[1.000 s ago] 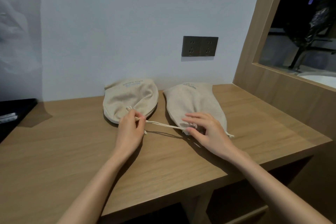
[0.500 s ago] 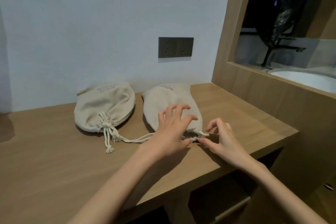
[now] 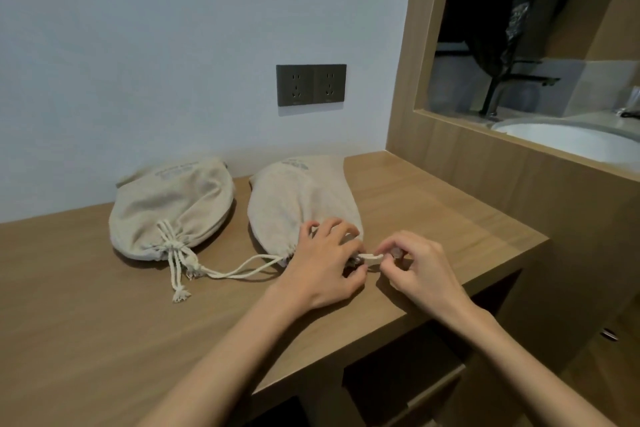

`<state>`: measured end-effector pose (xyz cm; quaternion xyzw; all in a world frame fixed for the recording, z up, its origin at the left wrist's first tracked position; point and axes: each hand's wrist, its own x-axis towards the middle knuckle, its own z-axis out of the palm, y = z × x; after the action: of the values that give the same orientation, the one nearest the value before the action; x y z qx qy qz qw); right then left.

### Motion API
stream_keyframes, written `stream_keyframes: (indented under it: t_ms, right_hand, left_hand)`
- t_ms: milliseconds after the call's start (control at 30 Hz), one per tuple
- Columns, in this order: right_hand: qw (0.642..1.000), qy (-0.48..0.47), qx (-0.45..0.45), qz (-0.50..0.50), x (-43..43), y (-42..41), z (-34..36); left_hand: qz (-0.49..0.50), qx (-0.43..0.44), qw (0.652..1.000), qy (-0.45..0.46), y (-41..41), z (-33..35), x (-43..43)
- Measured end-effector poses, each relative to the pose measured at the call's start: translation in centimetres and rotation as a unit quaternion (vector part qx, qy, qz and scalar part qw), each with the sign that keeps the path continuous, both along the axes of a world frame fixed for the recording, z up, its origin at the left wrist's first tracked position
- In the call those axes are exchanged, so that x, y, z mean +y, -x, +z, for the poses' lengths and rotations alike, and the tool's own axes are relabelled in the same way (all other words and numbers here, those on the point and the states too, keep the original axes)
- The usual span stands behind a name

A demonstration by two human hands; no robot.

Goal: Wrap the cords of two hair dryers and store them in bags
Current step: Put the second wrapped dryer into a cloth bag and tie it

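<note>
- The left bag (image 3: 173, 211) lies on the desk (image 3: 104, 322), its mouth cinched and knotted, so leave it alone.
- The right bag (image 3: 301, 198) lies just beside it. The left hand (image 3: 322, 263) curls over its gathered mouth and should brace firmly there.
- The right hand (image 3: 415, 263) pinches the drawstring (image 3: 370, 256). Pull it steadily outward.

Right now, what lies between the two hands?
A short stretch of white drawstring from the right bag; the left hand grips the bag's mouth, the right hand pinches the drawstring's end. Seen in the head view.
</note>
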<state>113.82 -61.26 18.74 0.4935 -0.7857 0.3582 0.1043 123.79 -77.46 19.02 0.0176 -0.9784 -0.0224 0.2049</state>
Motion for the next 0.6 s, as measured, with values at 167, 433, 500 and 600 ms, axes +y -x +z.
stream_keyframes:
  t_ms: [167, 433, 500, 600]
  right_hand:
    - [0.998, 0.020, 0.029, -0.055, 0.2, 0.5, 0.1]
    - [0.995, 0.034, 0.028, -0.086, 1.1, 1.3, -0.1]
    - [0.995, 0.041, 0.021, -0.094, 1.1, 1.3, 0.0]
    - [0.993, 0.031, -0.005, -0.118, 0.5, 1.5, -0.4]
  left_hand:
    - [0.007, 0.025, 0.999, 0.026, -0.3, -0.2, -1.1]
    - [0.006, 0.031, 0.997, 0.072, -2.6, 0.9, -4.8]
    - [0.007, 0.030, 0.996, 0.086, -3.4, 0.8, -5.8]
    - [0.008, 0.027, 0.997, 0.070, -3.8, 0.4, -6.2]
